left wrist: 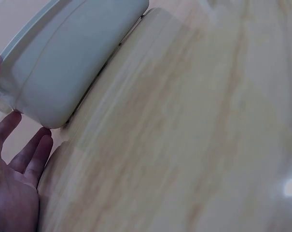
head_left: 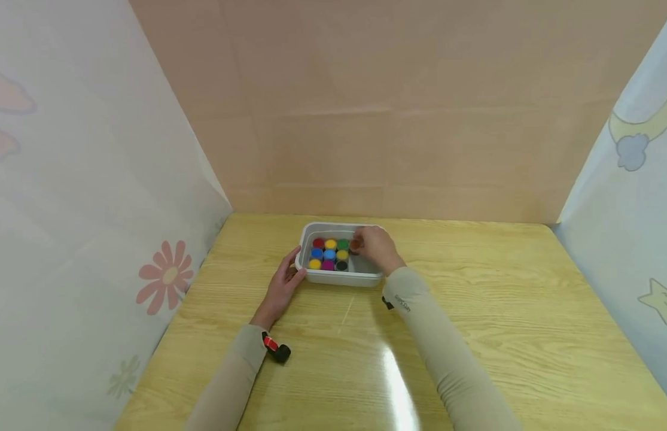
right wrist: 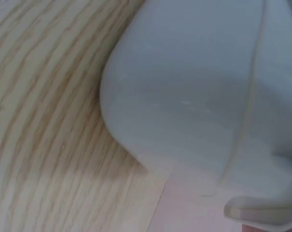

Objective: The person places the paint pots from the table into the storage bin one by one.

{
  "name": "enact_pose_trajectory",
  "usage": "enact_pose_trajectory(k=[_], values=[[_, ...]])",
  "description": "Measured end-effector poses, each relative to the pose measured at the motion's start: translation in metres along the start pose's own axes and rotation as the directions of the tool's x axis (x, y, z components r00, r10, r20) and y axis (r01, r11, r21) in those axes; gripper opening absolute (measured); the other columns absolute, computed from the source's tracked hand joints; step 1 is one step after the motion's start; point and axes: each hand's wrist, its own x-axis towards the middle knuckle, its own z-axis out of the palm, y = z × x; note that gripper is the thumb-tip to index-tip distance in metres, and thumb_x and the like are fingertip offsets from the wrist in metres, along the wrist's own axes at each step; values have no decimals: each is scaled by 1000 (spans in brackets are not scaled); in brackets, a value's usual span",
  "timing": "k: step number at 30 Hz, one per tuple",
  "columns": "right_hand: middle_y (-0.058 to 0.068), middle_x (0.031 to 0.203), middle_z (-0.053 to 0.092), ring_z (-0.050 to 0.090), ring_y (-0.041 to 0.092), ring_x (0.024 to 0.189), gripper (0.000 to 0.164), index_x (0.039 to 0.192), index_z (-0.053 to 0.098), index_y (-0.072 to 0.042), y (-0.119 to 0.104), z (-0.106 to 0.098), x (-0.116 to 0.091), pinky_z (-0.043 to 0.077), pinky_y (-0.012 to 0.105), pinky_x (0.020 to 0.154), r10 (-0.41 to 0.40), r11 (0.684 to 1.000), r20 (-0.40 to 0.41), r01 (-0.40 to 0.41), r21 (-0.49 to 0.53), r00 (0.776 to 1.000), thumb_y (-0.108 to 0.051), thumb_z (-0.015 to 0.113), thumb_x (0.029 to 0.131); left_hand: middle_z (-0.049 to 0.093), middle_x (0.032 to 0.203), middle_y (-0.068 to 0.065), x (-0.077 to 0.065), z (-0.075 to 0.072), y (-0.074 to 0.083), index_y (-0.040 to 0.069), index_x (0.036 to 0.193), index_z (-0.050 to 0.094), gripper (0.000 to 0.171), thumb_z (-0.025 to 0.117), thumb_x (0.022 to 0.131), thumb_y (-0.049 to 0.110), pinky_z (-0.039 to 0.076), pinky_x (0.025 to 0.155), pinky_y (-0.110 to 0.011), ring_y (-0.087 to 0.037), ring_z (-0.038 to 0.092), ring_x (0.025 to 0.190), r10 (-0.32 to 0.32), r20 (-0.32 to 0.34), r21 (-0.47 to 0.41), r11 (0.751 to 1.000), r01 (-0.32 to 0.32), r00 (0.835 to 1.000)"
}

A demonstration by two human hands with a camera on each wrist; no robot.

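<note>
A white plastic container [head_left: 341, 279] stands on the table, holding several small paint pots [head_left: 329, 254] with coloured lids, set close together in rows on its left side. My right hand [head_left: 377, 244] reaches in over the container's right side and pinches a brown-lidded paint pot [head_left: 355, 245] beside the green-lidded one; the fingers partly cover it. At the container's left end my left hand [head_left: 283, 282] holds the corner, thumb at the front and fingers along the side. In the left wrist view, fingertips of the left hand [left wrist: 18, 179] touch the container's [left wrist: 73, 63] underside.
The wooden table [head_left: 505, 311] reaches to a brown paper-like backdrop [head_left: 392, 120] behind the container. Patterned white sheets [head_left: 96, 197] hang at both sides. Black wrist-worn devices sit at both sleeves, with the left one [head_left: 279, 352] plainly seen.
</note>
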Motion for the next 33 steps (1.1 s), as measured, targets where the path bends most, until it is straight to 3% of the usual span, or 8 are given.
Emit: enact_pose_trajectory(k=[3, 10, 18, 27, 33], values=[[9, 110, 78, 70, 28, 107, 25, 115, 76, -6, 1, -4, -2, 56, 45, 100, 2, 1000, 14, -2, 24, 1000, -6, 80, 90, 44, 160, -6, -1, 1, 2, 42, 160, 35, 59, 59, 106, 39, 48, 111, -48, -31, 57, 135, -5, 2, 8, 1000, 5, 1000], [17, 119, 69, 71, 32, 107, 32, 127, 72, -2, 8, -15, -11, 60, 44, 93, -50, 977, 14, 46, 206, 999, -5, 73, 94, 41, 162, -4, -2, -1, 2, 38, 161, 34, 60, 59, 106, 36, 49, 110, -44, -31, 58, 134, -17, 0, 4, 1000, 17, 1000], [18, 119, 68, 69, 34, 109, 31, 126, 73, -3, 24, -33, -31, 57, 48, 97, -105, 969, -70, 118, 217, 992, -9, 72, 95, 34, 167, -8, 1, 0, 4, 31, 165, 28, 62, 55, 109, 28, 44, 115, -46, -34, 53, 139, -41, 24, 2, 999, 41, 999], [16, 136, 60, 58, 41, 127, 43, 137, 66, -9, 50, -39, -55, 48, 59, 106, -79, 956, -121, 110, 272, 989, -15, 75, 96, 33, 167, -13, -10, -1, 42, 19, 165, 29, 65, 58, 108, 29, 45, 115, -51, -37, 53, 139, -45, 52, 3, 999, 45, 998], [17, 144, 56, 55, 43, 134, 47, 142, 62, -5, 67, -36, -65, 47, 52, 113, -73, 915, -103, 108, 388, 992, -17, 74, 98, 31, 169, -10, -10, -2, 37, 24, 165, 30, 64, 58, 108, 31, 43, 116, -53, -37, 52, 140, -56, 46, -12, 998, 56, 997]])
